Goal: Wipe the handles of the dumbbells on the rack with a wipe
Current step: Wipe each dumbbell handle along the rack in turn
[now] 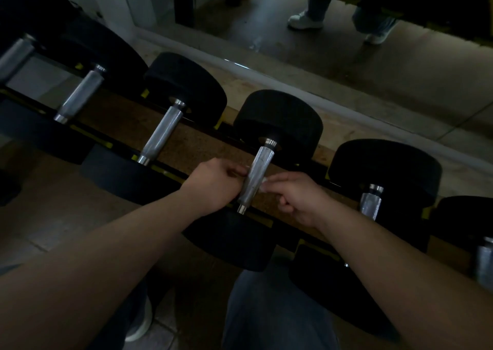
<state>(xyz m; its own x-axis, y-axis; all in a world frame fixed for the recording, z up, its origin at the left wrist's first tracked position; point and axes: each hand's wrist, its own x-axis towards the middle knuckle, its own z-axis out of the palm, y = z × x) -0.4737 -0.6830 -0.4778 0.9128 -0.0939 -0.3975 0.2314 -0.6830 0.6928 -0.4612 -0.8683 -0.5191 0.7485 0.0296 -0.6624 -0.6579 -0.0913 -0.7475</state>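
Several black dumbbells lie across a rack (170, 147) with black and yellow rails, their knurled steel handles showing. My hands flank the handle of the middle dumbbell (257, 175). My left hand (213, 183) is at its left side and my right hand (296, 199) at its right. Each pinches an end of a pale wipe (264, 181) that passes beneath the handle; only small bits of it show at the fingertips. Neighbouring handles lie to the left (162, 133) and to the right (370, 204).
A mirror (346, 29) behind the rack reflects a person's legs and white shoes. My own legs and one shoe (141, 323) are at the bottom, close to the rack's front weights. A tiled floor lies to the left.
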